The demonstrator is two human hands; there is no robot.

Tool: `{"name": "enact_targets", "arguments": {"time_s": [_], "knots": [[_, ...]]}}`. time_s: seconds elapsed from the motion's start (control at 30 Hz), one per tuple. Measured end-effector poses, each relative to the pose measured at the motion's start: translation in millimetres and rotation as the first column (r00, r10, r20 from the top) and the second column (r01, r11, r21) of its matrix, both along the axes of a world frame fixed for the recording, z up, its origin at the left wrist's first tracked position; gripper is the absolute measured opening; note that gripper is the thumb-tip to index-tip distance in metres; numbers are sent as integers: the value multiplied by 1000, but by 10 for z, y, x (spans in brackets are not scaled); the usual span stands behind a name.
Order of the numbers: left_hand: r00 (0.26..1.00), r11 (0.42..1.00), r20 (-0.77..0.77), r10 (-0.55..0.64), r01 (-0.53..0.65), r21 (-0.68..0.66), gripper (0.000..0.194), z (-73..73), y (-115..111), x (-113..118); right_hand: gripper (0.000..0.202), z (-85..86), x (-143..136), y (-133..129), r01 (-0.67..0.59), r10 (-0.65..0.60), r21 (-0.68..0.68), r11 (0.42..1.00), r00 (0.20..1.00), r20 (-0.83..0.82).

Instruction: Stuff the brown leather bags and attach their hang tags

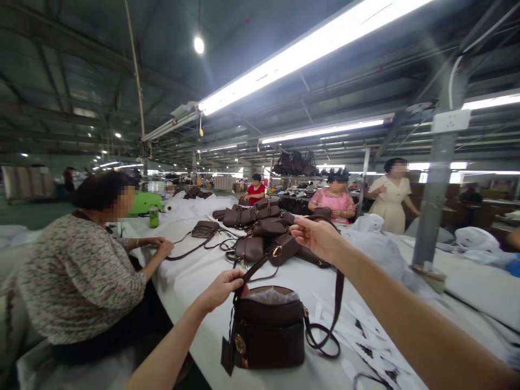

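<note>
A dark brown bag (270,344) stands upright on the white table, its top open with clear plastic showing inside. A round ornament hangs at its left front, beside a dark tag. My left hand (225,287) is closed round the strap just above the bag's left end. Raised over the bag's right side, my right hand (317,235) pinches a higher part of the strap (339,298), which runs up from the left, past a gold buckle, then drops in a loop to the table on the right.
Brown bags (264,227) lie heaped beyond my hands. At the left a seated person (81,271) handles another bag's strap. White scraps (374,346) lie at the right front. A metal post (436,189) rises on the right; other people are farther back.
</note>
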State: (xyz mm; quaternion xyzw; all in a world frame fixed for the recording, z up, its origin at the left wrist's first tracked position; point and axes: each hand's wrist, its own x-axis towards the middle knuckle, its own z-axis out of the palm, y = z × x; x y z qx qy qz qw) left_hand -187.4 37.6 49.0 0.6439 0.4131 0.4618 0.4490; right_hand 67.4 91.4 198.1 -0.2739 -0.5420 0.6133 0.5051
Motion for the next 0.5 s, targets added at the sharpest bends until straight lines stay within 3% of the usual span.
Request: {"name": "enact_targets", "arguments": {"time_s": [0.1,0.3,0.4,0.5], "knots": [[999,999,-31,7,-6,35,16,152,-14,164,14,-11,-49,-58,-22,16,-65,998,996,-90],[995,989,98,11,-26,148,23,569,2,712,14,-9,-129,-143,-51,52,11,999,993,-103],[982,994,178,-69,53,93,41,688,25,707,31,-118,51,-130,-64,75,-59,996,976,205],[953,994,284,-106,94,55,52,704,62,501,44,-305,279,-133,-238,250,-101,966,767,591]]}}
